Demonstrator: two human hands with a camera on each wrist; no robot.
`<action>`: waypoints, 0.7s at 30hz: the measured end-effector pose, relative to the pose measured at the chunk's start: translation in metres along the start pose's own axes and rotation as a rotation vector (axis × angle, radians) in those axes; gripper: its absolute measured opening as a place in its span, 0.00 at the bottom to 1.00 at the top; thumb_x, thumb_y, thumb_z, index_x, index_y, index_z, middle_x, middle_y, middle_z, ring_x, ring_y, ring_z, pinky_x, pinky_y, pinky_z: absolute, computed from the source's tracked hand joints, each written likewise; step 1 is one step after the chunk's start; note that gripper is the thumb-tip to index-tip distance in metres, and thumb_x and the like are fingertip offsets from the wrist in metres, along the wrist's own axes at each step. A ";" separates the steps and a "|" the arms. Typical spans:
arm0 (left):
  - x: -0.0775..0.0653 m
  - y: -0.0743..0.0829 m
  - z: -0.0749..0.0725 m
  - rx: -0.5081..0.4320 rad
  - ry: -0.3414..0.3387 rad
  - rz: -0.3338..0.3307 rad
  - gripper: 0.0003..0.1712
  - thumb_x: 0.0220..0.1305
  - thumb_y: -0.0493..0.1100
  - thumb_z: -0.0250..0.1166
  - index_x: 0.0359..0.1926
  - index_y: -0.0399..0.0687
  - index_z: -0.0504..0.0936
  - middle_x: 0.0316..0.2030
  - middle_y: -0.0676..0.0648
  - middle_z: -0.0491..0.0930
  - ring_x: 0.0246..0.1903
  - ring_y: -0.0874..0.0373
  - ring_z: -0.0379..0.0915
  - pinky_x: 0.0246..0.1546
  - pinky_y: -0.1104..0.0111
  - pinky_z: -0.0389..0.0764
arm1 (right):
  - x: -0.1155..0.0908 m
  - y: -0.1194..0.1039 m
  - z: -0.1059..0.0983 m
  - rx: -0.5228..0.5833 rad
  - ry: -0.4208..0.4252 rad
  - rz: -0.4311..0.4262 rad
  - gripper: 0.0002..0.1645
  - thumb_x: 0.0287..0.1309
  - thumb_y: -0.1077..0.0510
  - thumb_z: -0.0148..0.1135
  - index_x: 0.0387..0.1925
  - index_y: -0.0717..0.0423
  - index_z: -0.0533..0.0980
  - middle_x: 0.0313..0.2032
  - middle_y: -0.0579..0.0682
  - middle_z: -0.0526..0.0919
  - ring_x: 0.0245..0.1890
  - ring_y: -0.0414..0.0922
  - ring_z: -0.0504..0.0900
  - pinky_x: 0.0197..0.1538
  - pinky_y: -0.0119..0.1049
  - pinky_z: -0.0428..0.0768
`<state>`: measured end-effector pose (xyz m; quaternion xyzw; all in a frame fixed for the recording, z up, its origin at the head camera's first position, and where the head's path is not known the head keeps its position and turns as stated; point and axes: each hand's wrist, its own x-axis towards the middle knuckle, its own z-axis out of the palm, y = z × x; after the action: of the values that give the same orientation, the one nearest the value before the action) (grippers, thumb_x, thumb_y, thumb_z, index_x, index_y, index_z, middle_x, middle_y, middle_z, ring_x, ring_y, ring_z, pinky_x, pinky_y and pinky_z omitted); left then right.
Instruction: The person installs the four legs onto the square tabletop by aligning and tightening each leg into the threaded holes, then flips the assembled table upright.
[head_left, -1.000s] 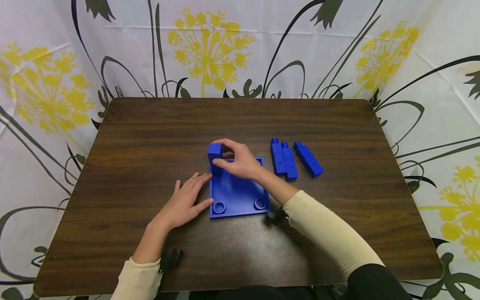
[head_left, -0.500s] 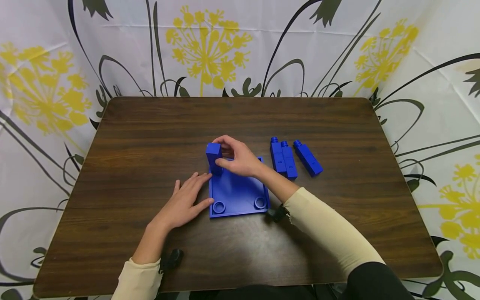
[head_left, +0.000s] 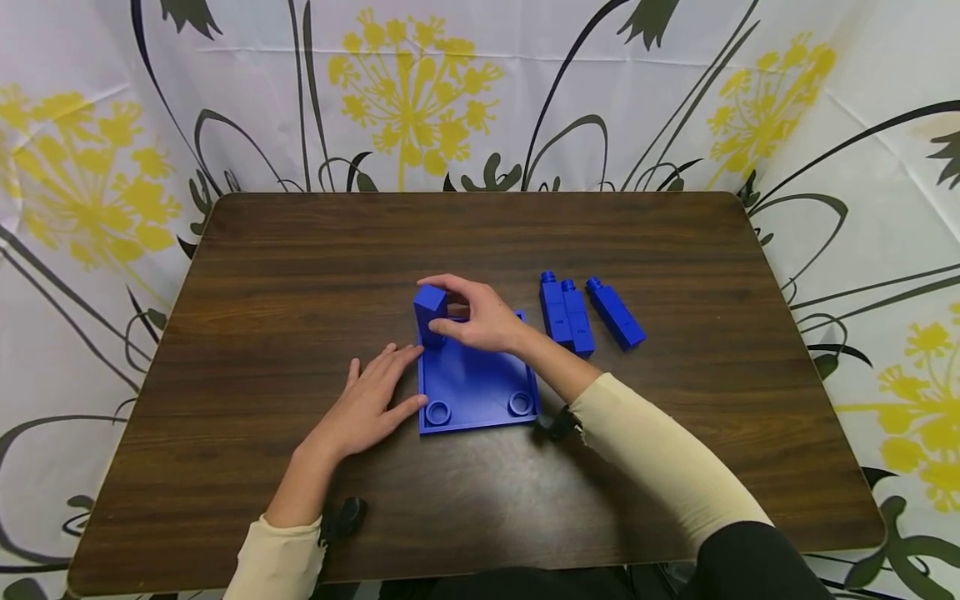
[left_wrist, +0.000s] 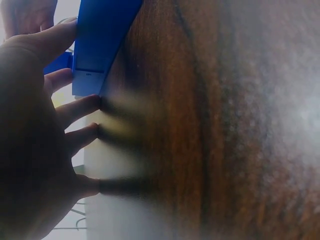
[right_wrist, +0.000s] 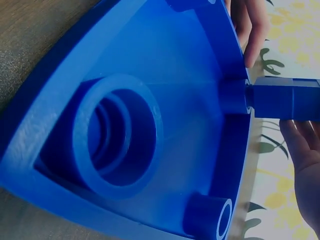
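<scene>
A blue square panel (head_left: 480,379) with raised edges and round corner sockets lies face up on the table. At its far left corner a blue square leg (head_left: 430,317) stands upright, pinched between the thumb and fingers of my right hand (head_left: 483,321). The right wrist view has the leg (right_wrist: 275,97) meeting a corner socket (right_wrist: 234,96), with a narrow neck showing between them. My left hand (head_left: 367,407) lies spread on the table, its fingertips and thumb against the panel's left edge. In the left wrist view the panel's side wall (left_wrist: 102,42) touches these straight fingers.
Three loose blue legs, among them a right-hand leg (head_left: 617,315), lie right of the panel with threaded ends pointing away. The brown wooden table (head_left: 300,250) ends at a flowered curtain (head_left: 420,92) behind.
The leg in my right hand has turned about its upright axis, its top face now angled. My right fingers have shifted slightly around it. My left hand stays at the panel's edge.
</scene>
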<state>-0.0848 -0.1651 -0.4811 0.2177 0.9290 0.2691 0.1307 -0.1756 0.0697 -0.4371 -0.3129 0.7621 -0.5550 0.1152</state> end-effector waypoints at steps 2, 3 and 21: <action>0.000 0.001 0.000 -0.002 -0.003 0.000 0.41 0.68 0.64 0.56 0.76 0.62 0.53 0.74 0.44 0.55 0.75 0.43 0.39 0.62 0.30 0.35 | 0.000 0.000 0.000 -0.011 0.000 0.002 0.33 0.60 0.63 0.66 0.67 0.55 0.68 0.62 0.54 0.74 0.59 0.44 0.76 0.58 0.37 0.74; -0.001 0.001 -0.001 -0.002 -0.005 0.000 0.41 0.68 0.65 0.56 0.76 0.62 0.53 0.74 0.44 0.55 0.75 0.43 0.39 0.62 0.30 0.35 | 0.000 0.000 0.001 -0.016 0.000 0.002 0.33 0.60 0.63 0.66 0.67 0.55 0.68 0.62 0.54 0.74 0.59 0.44 0.76 0.58 0.37 0.74; -0.001 0.001 0.000 0.041 -0.006 -0.001 0.42 0.69 0.67 0.52 0.77 0.62 0.51 0.75 0.46 0.53 0.75 0.44 0.38 0.60 0.29 0.32 | 0.002 0.003 0.006 -0.056 0.055 -0.005 0.30 0.55 0.61 0.72 0.58 0.57 0.71 0.51 0.51 0.78 0.52 0.49 0.78 0.51 0.36 0.79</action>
<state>-0.0835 -0.1646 -0.4803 0.2209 0.9340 0.2493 0.1291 -0.1753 0.0647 -0.4414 -0.3027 0.7794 -0.5421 0.0841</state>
